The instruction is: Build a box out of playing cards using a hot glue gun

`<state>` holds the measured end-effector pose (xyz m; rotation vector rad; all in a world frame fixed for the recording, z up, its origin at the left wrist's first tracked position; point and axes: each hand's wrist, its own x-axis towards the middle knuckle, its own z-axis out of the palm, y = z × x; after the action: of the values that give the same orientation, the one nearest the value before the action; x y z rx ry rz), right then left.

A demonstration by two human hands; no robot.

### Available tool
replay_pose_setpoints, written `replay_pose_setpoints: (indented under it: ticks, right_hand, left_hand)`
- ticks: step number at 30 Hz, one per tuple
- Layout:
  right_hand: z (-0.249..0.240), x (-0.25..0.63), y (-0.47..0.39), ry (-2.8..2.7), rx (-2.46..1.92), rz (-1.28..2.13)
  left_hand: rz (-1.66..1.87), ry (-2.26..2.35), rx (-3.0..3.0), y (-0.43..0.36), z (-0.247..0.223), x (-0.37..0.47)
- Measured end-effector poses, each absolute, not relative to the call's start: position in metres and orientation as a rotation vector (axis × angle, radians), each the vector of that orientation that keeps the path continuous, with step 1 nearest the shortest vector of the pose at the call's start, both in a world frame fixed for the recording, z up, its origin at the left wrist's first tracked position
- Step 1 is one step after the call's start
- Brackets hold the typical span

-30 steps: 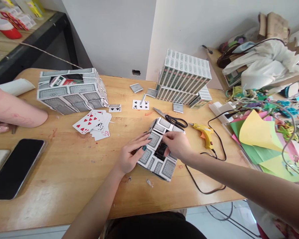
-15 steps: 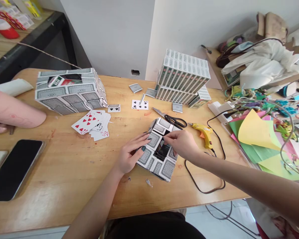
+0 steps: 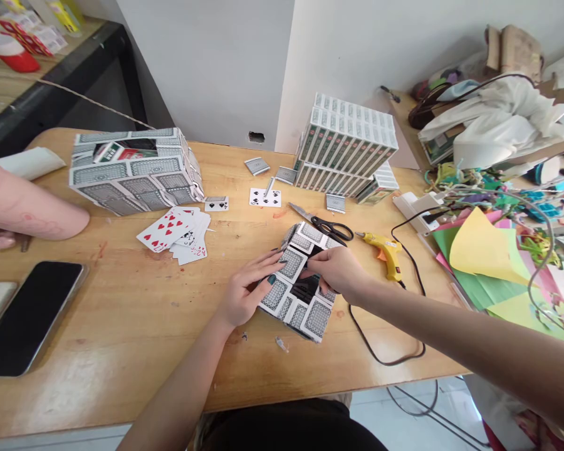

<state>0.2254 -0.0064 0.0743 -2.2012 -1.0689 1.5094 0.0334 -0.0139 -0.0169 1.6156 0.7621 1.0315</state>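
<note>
My desk point(image 3: 150, 338) has a glossy, light wood top with reddish smears and a few scraps on it. It stands against a pale wall point(image 3: 220, 69) with a small dark hole point(image 3: 256, 136) low down, and a tiled floor point(image 3: 376, 401) shows under the near edge. A black-edged stand point(image 3: 98, 59) fills the far left corner. On the right are sheets of coloured paper point(image 3: 486, 250) and, beyond them, a heap of white material point(image 3: 493, 122).

The small card-covered box point(image 3: 292, 264) sits on the desk in front of me, between my hands. My left hand point(image 3: 245, 293) lies spread over its left side, fingers fairly straight, gripping nothing. My right hand point(image 3: 334, 270) is bent over the opening in its top, fingertips dipping inside; I cannot tell how closed they are or whether they have hold of anything.

The dark inside is hard to make out, and my right hand covers part of the box's right side. Past the box lie scissors point(image 3: 331, 229) and a yellow glue gun point(image 3: 389, 257). Another person's arm point(image 3: 32, 203) is cut off by the left edge, its hand out of sight. The phone point(image 3: 31, 319) is cropped there too.
</note>
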Motion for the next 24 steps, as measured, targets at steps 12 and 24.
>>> replay_pose_setpoints:
  ticks: [12,24]
  right_hand:
    - [0.074,0.217,-0.005,-0.674,-1.892,1.834]
    - [0.068,0.212,-0.006,-0.433,-1.735,1.899]
  left_hand:
    - [1.05,0.772,1.657,-0.014,-0.017,0.032]
    - [1.078,0.764,1.695,-0.014,-0.017,0.033]
